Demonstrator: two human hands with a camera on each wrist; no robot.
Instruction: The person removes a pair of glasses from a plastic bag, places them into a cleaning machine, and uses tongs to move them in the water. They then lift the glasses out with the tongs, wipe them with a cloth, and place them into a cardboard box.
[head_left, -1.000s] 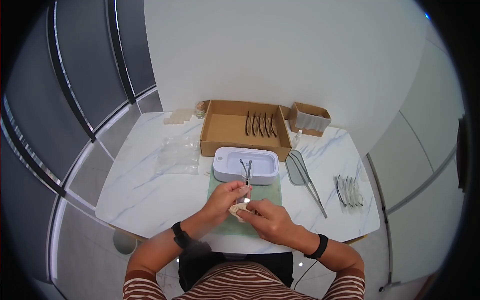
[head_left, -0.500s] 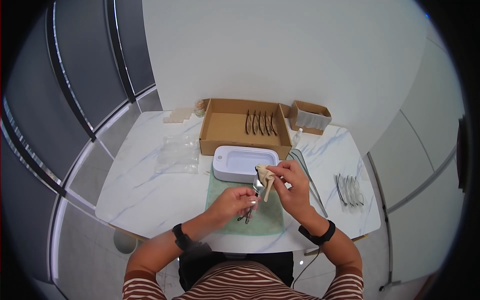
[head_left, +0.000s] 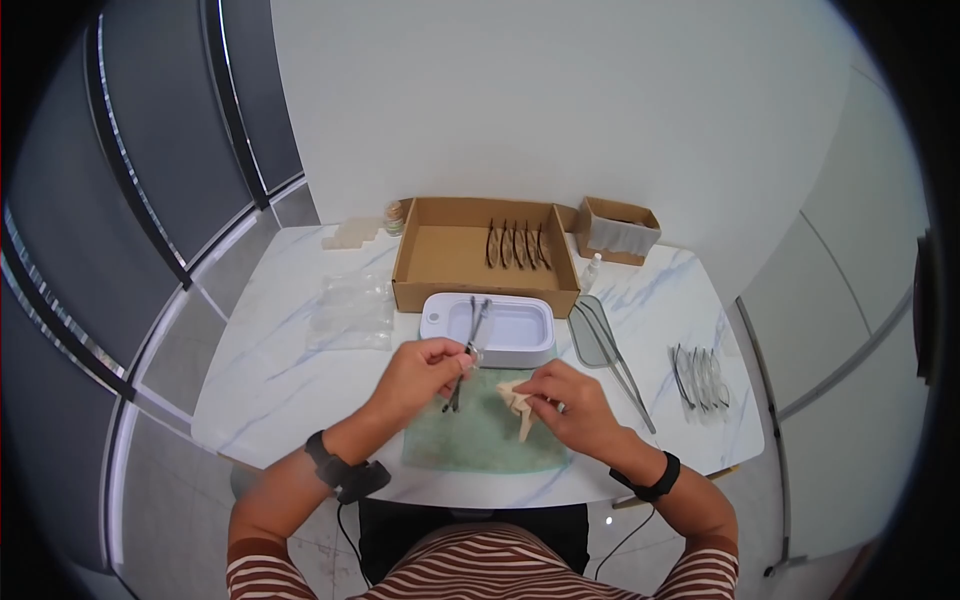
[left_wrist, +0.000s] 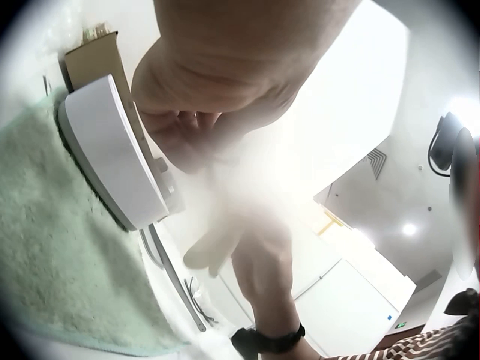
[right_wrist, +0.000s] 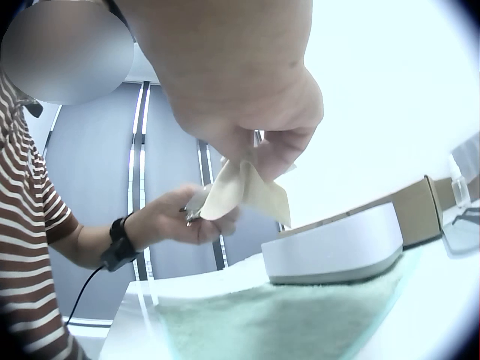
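Note:
In the head view my left hand (head_left: pixel 415 382) pinches a pair of eyeglasses (head_left: pixel 472 330), its dark temples sticking up and down past the fingers. The glasses overlap the front of a pale lavender cleaning tub (head_left: pixel 535 355). My right hand (head_left: pixel 578 408) pinches a bunched cream cloth (head_left: pixel 517 400) between thumb and fingers, apart from the glasses, over a green mat (head_left: pixel 475 450). In the right wrist view, folds of the cream cloth (right_wrist: pixel 240 195) hang from the fingertips. Glare blurs the space between the hands in the left wrist view.
Behind the tub stands a cardboard tray (head_left: pixel 435 235) with several glasses in a row. Clear plastic bags (head_left: pixel 350 312) lie left. To the right are a grey-green flat piece (head_left: pixel 590 345), a small bottle (head_left: pixel 592 272), a small cardboard box (head_left: pixel 625 255) and more eyeglasses (head_left: pixel 700 380).
The cloth was against the glasses and is now apart from them. My left hand has moved up and left with the glasses, turning them; my right hand has come down with the cloth.

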